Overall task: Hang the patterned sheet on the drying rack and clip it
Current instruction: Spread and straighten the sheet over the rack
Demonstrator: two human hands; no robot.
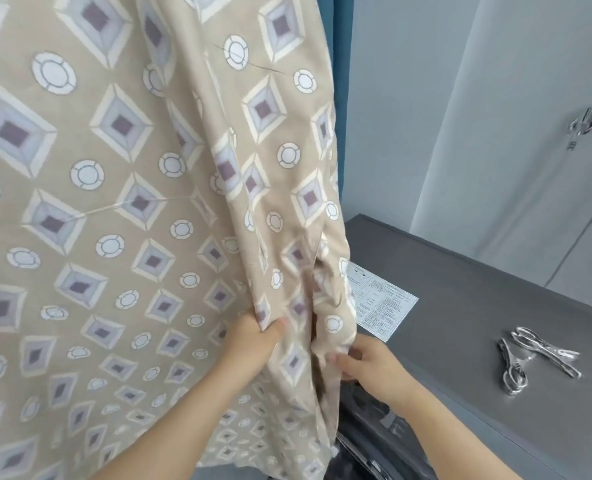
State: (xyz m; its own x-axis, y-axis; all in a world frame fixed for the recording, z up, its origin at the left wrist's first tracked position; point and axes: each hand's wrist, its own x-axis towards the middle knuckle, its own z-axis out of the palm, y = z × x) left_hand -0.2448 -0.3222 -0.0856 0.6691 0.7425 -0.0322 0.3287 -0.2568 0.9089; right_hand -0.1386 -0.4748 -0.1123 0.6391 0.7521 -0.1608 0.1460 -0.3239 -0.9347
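Note:
The patterned sheet [121, 202], beige with grey diamonds and white circles, hangs down from above and fills the left and middle of the view. The drying rack itself is hidden behind it. My left hand [253, 341] pinches a fold of the sheet low down, near its right side. My right hand [367, 365] grips the sheet's bunched right edge just beside it. Two metal clips [533, 358] lie on the grey surface to the right, apart from both hands.
A grey countertop [461, 306] runs along the right, with a printed paper label [381, 303] on it near the sheet. Behind it is a pale wall with a chrome fitting [585, 123]. A dark object [367, 441] sits below my right hand.

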